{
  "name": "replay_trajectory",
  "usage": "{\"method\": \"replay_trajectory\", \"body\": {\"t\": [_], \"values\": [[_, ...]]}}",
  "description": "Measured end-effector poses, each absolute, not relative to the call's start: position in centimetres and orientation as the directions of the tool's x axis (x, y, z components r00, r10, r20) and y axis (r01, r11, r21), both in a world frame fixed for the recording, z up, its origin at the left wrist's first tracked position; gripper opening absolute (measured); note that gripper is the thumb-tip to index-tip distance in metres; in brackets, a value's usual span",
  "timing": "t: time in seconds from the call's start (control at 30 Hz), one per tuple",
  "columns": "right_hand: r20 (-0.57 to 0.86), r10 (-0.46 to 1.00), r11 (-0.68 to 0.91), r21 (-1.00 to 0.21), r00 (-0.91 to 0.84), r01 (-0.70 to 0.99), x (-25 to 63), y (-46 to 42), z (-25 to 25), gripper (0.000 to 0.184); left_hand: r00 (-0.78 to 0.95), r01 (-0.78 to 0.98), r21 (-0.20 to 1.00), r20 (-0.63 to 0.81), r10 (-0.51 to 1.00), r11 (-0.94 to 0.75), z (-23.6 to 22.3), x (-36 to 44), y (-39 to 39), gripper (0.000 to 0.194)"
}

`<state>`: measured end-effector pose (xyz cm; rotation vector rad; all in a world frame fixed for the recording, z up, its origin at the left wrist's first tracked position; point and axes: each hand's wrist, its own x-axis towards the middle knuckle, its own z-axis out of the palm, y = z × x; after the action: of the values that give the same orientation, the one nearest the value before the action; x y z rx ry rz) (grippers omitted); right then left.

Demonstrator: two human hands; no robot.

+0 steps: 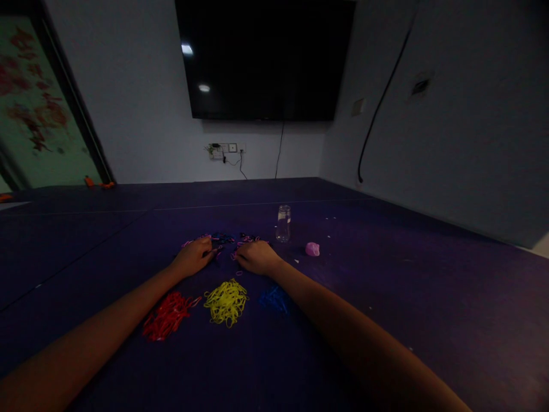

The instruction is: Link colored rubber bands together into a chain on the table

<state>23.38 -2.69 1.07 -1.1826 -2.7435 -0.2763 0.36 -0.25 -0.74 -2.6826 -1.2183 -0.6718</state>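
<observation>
Left hand point(194, 257), right hand point(256, 257) apparently on pink-and-dark bands point(223, 238)

Purple surface point(364, 269): red bands point(168, 316), yellow bands point(226, 302), blue bands point(275, 299), mixed bands point(223, 238), jar point(283, 224), pink lump point(313, 249).

Pink and dark loop bands point(223, 237) lie flat in a loose, scattered cluster beyond three separate heaps of similar bands, arranged left to right as a red heap point(167, 316), a tangled yellow heap point(226, 302) and a dimly lit blue heap point(275, 298).

This is a room (home or office, unclear) with a wall-mounted screen point(266, 63) and sockets point(232, 147).
</observation>
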Motion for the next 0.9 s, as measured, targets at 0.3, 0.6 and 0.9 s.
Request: {"method": "replay_trajectory", "body": {"t": [0.3, 0.6, 0.9], "values": [[0.244, 0.691, 0.677, 0.109, -0.68, 0.728, 23.31, -2.43, 0.81, 0.036, 0.571, 0.75, 0.092, 0.41, 0.711, -0.655, -0.63, 0.05, -0.01, 0.034], [0.276, 0.664, 0.696, 0.113, -0.695, 0.709, 23.35, -2.23, 0.6, 0.037, 0.572, 0.76, 0.083, 0.387, 0.723, -0.645, -0.77, -0.24, 0.35, 0.035], [0.26, 0.677, 0.689, 0.108, -0.689, 0.717, 23.32, -2.5, 0.93, 0.037, 0.578, 0.757, 0.082, 0.379, 0.723, -0.648, -0.6, -0.13, 0.24, 0.031]]}}
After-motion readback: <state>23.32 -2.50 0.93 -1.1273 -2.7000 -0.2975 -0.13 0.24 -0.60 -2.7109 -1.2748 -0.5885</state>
